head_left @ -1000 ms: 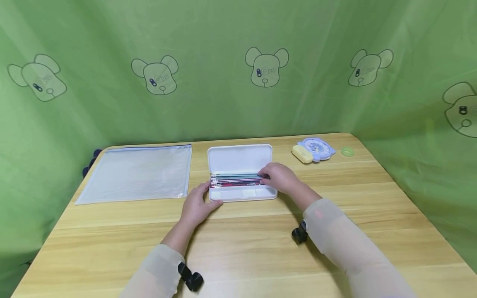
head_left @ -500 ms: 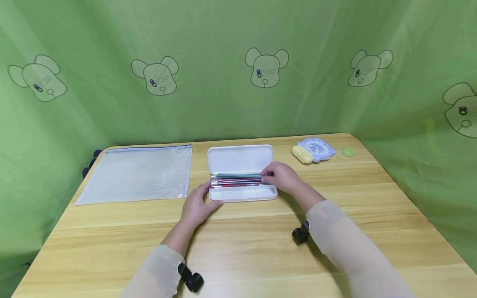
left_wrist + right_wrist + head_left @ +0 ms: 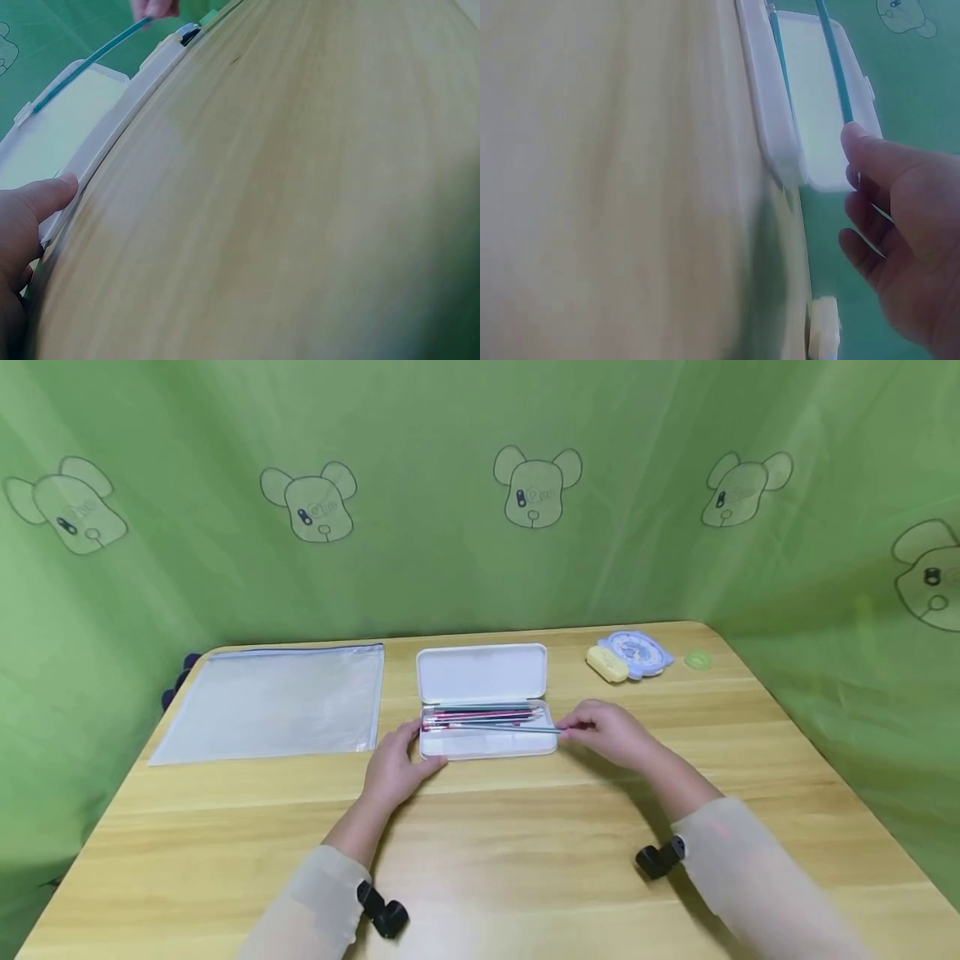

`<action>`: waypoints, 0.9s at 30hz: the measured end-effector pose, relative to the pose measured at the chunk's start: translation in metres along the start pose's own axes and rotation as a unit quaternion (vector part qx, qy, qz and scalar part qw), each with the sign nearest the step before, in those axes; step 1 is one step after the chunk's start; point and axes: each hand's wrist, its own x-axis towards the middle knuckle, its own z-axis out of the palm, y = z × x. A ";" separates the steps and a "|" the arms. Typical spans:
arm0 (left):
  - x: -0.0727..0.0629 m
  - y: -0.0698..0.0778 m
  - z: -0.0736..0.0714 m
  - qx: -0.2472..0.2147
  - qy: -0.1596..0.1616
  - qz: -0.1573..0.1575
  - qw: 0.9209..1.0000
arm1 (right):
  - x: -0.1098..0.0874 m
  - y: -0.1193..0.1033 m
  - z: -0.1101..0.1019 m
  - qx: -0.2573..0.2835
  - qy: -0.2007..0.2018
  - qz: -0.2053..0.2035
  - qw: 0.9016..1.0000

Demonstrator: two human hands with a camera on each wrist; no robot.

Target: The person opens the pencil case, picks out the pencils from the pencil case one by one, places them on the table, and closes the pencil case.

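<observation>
An open white pencil case (image 3: 487,745) lies mid-table, its lid raised at the back, with several pencils (image 3: 480,714) in its long compartment. My left hand (image 3: 393,770) holds its front left corner; the thumb (image 3: 52,196) lies on the front rim in the left wrist view, and the other fingers are partly hidden. My right hand (image 3: 611,733), just right of the case, pinches one end of a teal pencil (image 3: 836,67) between thumb and forefinger. This pencil slants above the case, its far end over the left side.
To the left lies a clear zip pouch (image 3: 277,706). At the back right are a yellow oblong item (image 3: 607,664), a blue round item with a printed face (image 3: 637,653) and a small green ring (image 3: 697,660). A green curtain (image 3: 450,577) hangs behind the table.
My right hand has moved right and a little toward me, out of the case, drawing the teal pencil up from the others. My left hand stays at the corner.
</observation>
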 end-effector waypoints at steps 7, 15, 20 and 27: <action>0.002 0.001 -0.002 -0.001 -0.003 -0.008 1.000 | -0.026 0.011 -0.006 -0.011 -0.027 -0.005 1.000; 0.000 0.000 0.000 -0.005 -0.008 -0.017 1.000 | -0.039 0.019 0.002 -0.026 -0.051 -0.009 0.998; 0.000 0.000 -0.001 -0.002 -0.011 -0.020 1.000 | -0.039 0.022 0.004 -0.039 -0.049 0.004 0.998; 0.000 0.002 -0.002 -0.003 -0.012 -0.019 1.000 | -0.037 0.025 0.006 -0.042 -0.057 0.014 0.997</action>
